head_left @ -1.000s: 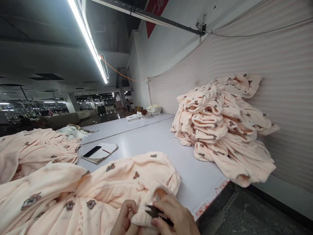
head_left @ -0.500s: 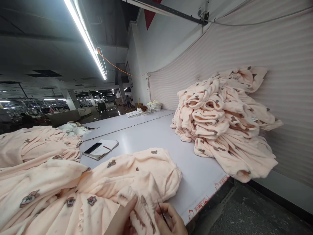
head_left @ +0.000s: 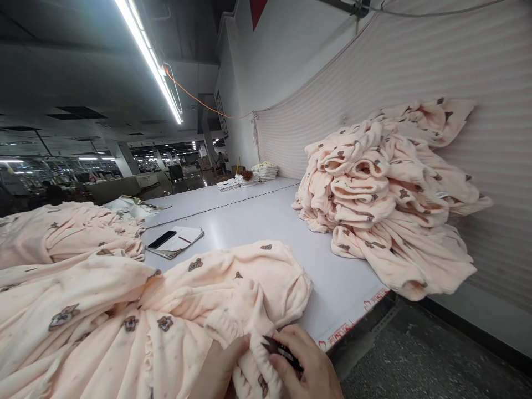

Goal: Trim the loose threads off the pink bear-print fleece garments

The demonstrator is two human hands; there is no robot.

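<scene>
A pale pink fleece garment (head_left: 178, 321) with small bear prints lies spread along the near edge of the table. My left hand (head_left: 222, 366) is closed on a gathered, ruffled part of it, thumb on top. In my right hand (head_left: 310, 363) is a pair of dark thread snips (head_left: 282, 352), their pointed blades aimed left at the fabric edge beside my left thumb. Whether the blade tips touch the cloth I cannot tell. The lower parts of both hands run out of the picture.
A heap of similar pink garments (head_left: 374, 194) rests at the table's right edge by a striped cloth wall covering (head_left: 477, 72). More pink fabric (head_left: 70, 230) lies at left. On the table (head_left: 249, 216) are a notebook (head_left: 189, 235) with a phone (head_left: 162, 239), and folded stacks (head_left: 264, 172) farther back.
My right hand has turned, so the snips now show more fully and point left instead of upward. My left hand has shifted slightly right, still gripping the garment. The view has tilted down a little.
</scene>
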